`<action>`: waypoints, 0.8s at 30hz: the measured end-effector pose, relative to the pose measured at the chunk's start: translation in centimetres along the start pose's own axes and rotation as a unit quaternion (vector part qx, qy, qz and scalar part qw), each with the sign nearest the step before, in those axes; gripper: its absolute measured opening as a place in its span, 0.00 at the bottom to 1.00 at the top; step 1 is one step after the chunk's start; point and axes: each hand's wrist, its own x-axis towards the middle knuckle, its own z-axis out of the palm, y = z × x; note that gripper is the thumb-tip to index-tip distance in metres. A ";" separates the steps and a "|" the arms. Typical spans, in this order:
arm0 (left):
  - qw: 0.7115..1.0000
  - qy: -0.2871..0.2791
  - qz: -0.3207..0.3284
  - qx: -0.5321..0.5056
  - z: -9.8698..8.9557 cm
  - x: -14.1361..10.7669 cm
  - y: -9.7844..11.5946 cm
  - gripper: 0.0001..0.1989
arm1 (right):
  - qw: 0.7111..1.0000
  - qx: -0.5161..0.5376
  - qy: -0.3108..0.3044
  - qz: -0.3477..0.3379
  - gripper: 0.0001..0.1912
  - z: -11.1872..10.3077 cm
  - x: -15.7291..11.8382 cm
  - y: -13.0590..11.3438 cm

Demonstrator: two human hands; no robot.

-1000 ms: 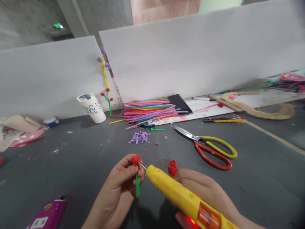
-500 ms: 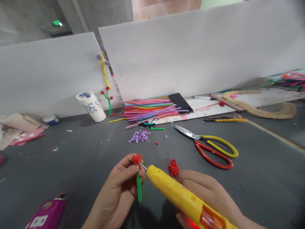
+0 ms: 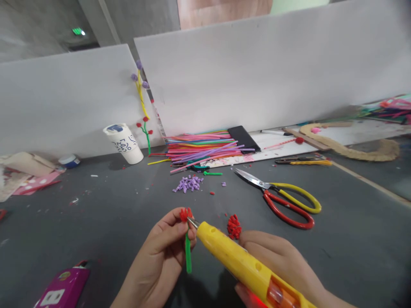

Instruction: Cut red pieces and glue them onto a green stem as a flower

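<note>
My left hand (image 3: 162, 250) pinches a flower of pipe cleaner, with a green stem (image 3: 188, 254) hanging below the fingers and a cluster of red bits (image 3: 185, 214) at its top. My right hand (image 3: 276, 256) is wrapped round a yellow glue gun (image 3: 237, 252) with an orange window and a red glow near its base. Its metal tip meets the red head, or sits just beside it; which of the two I cannot tell. A pile of cut red pieces (image 3: 234, 226) lies beyond the gun, close to my right fingers.
Scissors (image 3: 272, 192) lie right of centre, near purple cut pieces (image 3: 189, 184). Behind are a bundle of pipe cleaners (image 3: 205, 147), a black phone (image 3: 244, 139), a white cup (image 3: 123, 143) and finished flowers (image 3: 145, 128). A purple box (image 3: 64, 286) stands lower left; white panels (image 3: 257, 77) rise behind.
Both hands hold nearly the same pose. The glue gun's tip stays at the red flower head, with only a very slight shift of the view.
</note>
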 end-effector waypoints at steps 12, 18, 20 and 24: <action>1.000 0.003 0.004 -0.003 0.0 -0.1 -0.1 0.08 | 1.000 0.000 0.020 -0.006 0.14 0.2 0.1 0.4; 1.000 0.004 0.003 0.003 0.1 -0.1 0.0 0.08 | 1.000 0.015 0.017 -0.005 0.15 0.3 0.1 0.6; 1.000 0.006 0.002 0.004 0.0 -0.1 0.0 0.08 | 1.000 0.014 0.014 -0.004 0.15 0.4 -0.1 0.7; 1.000 0.012 -0.003 -0.004 0.1 -0.2 0.0 0.08 | 1.000 0.012 0.018 -0.009 0.14 0.4 -0.1 0.6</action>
